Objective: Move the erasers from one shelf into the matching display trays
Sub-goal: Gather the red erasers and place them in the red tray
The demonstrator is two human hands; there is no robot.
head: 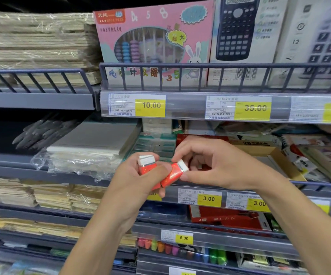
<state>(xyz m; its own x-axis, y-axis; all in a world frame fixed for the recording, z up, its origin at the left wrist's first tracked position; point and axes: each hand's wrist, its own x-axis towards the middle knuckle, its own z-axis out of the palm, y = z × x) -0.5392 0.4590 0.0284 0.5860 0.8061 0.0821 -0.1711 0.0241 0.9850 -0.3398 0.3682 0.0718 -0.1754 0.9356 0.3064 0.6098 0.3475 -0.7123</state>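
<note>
My left hand (140, 179) grips a stack of red-sleeved white erasers (147, 164), with the white ends pointing up. My right hand (216, 163) pinches one more red-sleeved eraser (175, 172) between thumb and fingers, tilted, its lower end touching my left thumb. Both hands are held in front of the middle shelf. Behind them sits a tray of teal-sleeved erasers (156, 144) and a red display tray (198, 138), mostly hidden by my right hand.
A brown cardboard box (275, 155) stands right of the red tray. White paper pads in plastic (93, 143) lie to the left. The shelf rail (220, 195) carries yellow price tags. Above are a pink abacus box (154, 42) and calculator boxes (238, 36).
</note>
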